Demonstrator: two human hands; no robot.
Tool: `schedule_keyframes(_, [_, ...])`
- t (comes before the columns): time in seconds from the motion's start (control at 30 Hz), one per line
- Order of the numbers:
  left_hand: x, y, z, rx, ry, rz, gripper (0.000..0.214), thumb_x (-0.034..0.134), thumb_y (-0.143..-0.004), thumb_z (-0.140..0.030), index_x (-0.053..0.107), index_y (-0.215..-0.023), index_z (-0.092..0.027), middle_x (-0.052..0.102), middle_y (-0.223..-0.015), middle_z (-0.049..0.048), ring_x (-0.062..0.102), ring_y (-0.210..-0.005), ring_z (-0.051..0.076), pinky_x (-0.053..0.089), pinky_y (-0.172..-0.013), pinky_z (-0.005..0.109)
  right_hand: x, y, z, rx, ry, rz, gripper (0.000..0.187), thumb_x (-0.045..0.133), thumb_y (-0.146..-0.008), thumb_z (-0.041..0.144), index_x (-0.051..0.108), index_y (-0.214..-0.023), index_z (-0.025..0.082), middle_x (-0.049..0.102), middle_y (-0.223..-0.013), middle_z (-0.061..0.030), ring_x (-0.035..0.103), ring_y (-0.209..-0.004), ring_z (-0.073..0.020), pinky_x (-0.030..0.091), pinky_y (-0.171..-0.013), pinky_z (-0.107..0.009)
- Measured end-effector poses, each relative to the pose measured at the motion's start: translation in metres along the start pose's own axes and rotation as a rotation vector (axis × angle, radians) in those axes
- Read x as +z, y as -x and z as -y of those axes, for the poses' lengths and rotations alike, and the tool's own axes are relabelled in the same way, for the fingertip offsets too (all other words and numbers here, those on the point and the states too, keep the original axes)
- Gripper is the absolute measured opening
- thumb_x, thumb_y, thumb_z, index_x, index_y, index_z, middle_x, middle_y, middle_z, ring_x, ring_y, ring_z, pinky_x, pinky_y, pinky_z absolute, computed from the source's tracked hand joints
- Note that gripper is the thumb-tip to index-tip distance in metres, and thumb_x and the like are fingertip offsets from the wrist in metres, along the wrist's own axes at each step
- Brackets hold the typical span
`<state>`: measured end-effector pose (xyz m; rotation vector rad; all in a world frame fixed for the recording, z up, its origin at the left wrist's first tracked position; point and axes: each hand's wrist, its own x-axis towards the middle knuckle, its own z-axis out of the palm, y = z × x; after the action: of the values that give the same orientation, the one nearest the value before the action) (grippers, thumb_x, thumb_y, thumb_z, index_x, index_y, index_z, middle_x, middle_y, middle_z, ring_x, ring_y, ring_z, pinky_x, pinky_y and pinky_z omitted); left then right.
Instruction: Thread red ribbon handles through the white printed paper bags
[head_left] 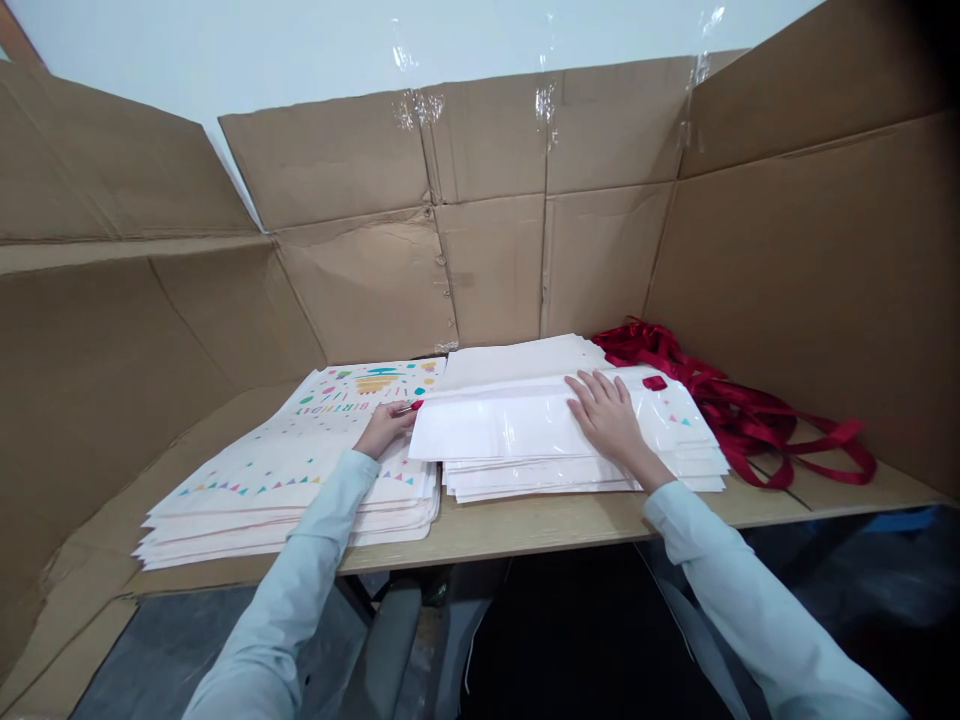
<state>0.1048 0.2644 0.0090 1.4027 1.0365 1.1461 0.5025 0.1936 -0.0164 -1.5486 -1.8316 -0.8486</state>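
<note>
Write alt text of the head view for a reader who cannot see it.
Two hands work at a table: the left hand pinches a red-tipped item over stacked birthday-printed sheets, and the right hand rests on a white stack under clear plastic. Red ribbons lie beside it, inside cardboard walls.

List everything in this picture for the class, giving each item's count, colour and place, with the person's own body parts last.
printed stack: one, white with coloured bunting and "BIRTHDAY" lettering, left on the table
plain stack: one, white, centre of the table
plastic film: one piece, clear, on the plain stack
red tab: one, red, on the plastic film
ribbon: one tangled heap, red, right of the plain stack
table: one, pale wood, under the stacks
cardboard: several panels, brown, behind and beside the table
red-tipped item: one, red tip, in the left hand
left hand: one, on the printed stack
right hand: one, flat on the plastic film
sleeves: two, pale blue, on both arms
</note>
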Motion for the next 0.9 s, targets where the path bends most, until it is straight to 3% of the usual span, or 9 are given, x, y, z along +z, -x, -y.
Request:
schedule_keyframes(0.3, [-0.0037, -0.0026, 0.004, -0.081, 0.191, -0.013, 0.043, 0.086, -0.054, -0.027, 0.072, -0.092, -0.011, 0.069, -0.082, 0.0078, 0.062, -0.07, 0.014, 0.046, -0.062, 0.024, 0.0012, 0.0006, -0.0008, -0.002, 0.0, -0.025, 0.043, 0.032, -0.099, 0.037, 0.053, -0.131, 0.021, 0.053, -0.135, -0.0076, 0.041, -0.128, -0.026, 0.021, -0.11, -0.047])
schedule_keyframes(0.47, [-0.0054, -0.0042, 0.0036, -0.106, 0.227, 0.001, 0.033, 0.083, -0.06, -0.021, 0.072, -0.089, -0.009, 0.07, -0.082, 0.0095, 0.064, -0.072, 0.016, 0.048, -0.064, 0.025, 0.0024, 0.0013, -0.0017, -0.009, 0.002, -0.035, 0.042, 0.033, -0.098, 0.037, 0.054, -0.131, 0.02, 0.054, -0.133, -0.0076, 0.041, -0.127, -0.0261, 0.021, -0.109, -0.046])
schedule_keyframes(0.7, [-0.0019, -0.0009, 0.0026, -0.129, 0.262, 0.008, 0.043, 0.085, -0.053, -0.019, 0.072, -0.093, -0.011, 0.07, -0.083, 0.0077, 0.063, -0.071, 0.015, 0.048, -0.064, 0.023, 0.0037, 0.002, -0.0014, -0.004, -0.02, -0.036, 0.043, 0.033, -0.098, 0.037, 0.053, -0.132, 0.02, 0.053, -0.134, -0.0087, 0.039, -0.129, -0.0257, 0.02, -0.11, -0.047])
schedule_keyframes(0.9, [-0.0005, -0.0014, 0.0036, -0.089, 0.241, -0.043, 0.034, 0.084, -0.055, -0.027, 0.07, -0.08, -0.01, 0.066, -0.073, 0.005, 0.058, -0.063, 0.011, 0.042, -0.058, 0.022, 0.0027, 0.0019, -0.0006, 0.0, -0.027, -0.038, 0.043, 0.033, -0.098, 0.037, 0.053, -0.131, 0.019, 0.053, -0.133, -0.0087, 0.039, -0.128, -0.0259, 0.02, -0.11, -0.047])
